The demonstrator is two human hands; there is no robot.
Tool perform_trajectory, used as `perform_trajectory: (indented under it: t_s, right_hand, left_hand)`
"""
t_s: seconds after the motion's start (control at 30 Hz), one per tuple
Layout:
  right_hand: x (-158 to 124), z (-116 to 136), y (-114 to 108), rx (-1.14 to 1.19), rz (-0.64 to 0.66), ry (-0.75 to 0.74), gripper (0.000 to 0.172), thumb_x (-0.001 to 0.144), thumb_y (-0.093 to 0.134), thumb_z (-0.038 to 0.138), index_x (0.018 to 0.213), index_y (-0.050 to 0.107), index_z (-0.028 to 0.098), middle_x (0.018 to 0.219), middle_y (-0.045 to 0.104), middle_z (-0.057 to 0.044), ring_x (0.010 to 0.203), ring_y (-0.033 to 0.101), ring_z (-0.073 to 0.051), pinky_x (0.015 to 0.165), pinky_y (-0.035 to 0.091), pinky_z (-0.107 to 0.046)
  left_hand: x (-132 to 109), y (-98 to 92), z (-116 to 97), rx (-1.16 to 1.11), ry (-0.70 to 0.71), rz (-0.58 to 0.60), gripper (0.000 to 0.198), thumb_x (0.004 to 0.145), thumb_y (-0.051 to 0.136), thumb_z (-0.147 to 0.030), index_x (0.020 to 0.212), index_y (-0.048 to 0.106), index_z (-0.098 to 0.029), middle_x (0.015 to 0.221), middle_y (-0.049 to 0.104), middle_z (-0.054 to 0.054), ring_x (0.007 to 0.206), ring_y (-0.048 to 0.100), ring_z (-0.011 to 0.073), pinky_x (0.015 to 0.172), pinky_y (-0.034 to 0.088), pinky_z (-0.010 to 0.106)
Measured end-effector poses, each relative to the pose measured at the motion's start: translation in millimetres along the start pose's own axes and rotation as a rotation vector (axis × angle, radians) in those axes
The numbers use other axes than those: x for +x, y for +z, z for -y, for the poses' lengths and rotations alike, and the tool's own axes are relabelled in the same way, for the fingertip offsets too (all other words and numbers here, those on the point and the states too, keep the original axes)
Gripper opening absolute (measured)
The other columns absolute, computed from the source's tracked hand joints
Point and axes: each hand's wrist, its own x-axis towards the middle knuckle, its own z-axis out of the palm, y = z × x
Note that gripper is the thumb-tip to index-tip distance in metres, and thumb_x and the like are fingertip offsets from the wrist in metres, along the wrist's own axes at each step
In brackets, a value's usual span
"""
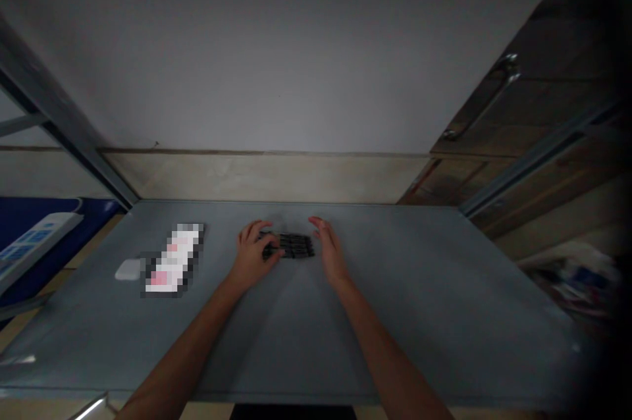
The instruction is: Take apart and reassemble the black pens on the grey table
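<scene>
A black slab (pixel 291 246) with a grid of fine, lighter grey lines lies on the flat grey metal tabletop (pixel 415 315), which has a faint, darker smudging near the far edge. To its left, a strip (pixel 172 259) is pixelated into blocks of white, pink and black, and a small white object (pixel 128 269) sits beside it. Further left, a white power strip (pixel 37 242) with pale blue panels lies against a deep navy-blue surface (pixel 93 222). Behind, the pale grey wall (pixel 247 45) meets a beige band (pixel 266 178), and the brown wood-grain cabinet (pixel 557 124) has a silvery handle (pixel 484 97).
</scene>
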Motion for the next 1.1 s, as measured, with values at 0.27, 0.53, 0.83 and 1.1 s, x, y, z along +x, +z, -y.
perform_trajectory:
  t_s: [0.27, 0.53, 0.83, 1.1]
  right_hand:
    - [-2.4, 20.7, 0.6, -0.068, -0.065, -0.057, 0.045, 0.102, 0.035, 0.051, 0.11, 0.069, 0.023, 0.121, 0.068, -0.01, 0.117, 0.061, -0.023, 0.104, 0.048, -0.045]
    - [-4.1, 41.4, -11.3, -0.515, 0.467, -0.511, 0.027, 0.098, 0.058, 0.027, 0.122, 0.07, 0.026, 0.111, 0.073, -0.008, 0.104, 0.063, -0.025, 0.096, 0.053, -0.045]
    - [-6.7, 36.8, -8.4, -0.758, 0.498, -0.558, 0.028, 0.096, 0.057, 0.016, 0.121, 0.069, 0.022, 0.103, 0.073, -0.01, 0.096, 0.066, -0.027, 0.091, 0.056, -0.048]
    - [-16.5, 39.0, 3.7, -0.778, 0.481, -0.601, 0.017, 0.095, 0.057, 0.01, 0.097, 0.072, 0.018, 0.088, 0.07, -0.009, 0.088, 0.066, -0.025, 0.081, 0.058, -0.039]
  left_hand:
    - [-5.7, 1.2, -11.7, 0.217, 0.199, 0.173, 0.012, 0.087, 0.071, -0.036, 0.091, 0.072, -0.024, 0.14, 0.057, 0.004, 0.128, 0.043, 0.0297, 0.103, 0.038, 0.05]
    - [1.8, -8.8, 3.3, 0.33, 0.402, 0.041, 0.023, 0.1, 0.052, -0.025, 0.12, 0.063, -0.025, 0.121, 0.067, 0.006, 0.112, 0.055, 0.0221, 0.103, 0.042, 0.042]
    - [2.9, -4.0, -5.1, 0.448, 0.449, 0.042, 0.024, 0.103, 0.044, -0.024, 0.12, 0.059, -0.017, 0.103, 0.068, 0.007, 0.096, 0.06, 0.0217, 0.084, 0.046, 0.036]
    - [3.4, -5.0, -4.7, 0.327, 0.358, 0.118, 0.025, 0.104, 0.044, -0.033, 0.103, 0.066, -0.021, 0.098, 0.068, 0.004, 0.097, 0.059, 0.0201, 0.083, 0.042, 0.034]
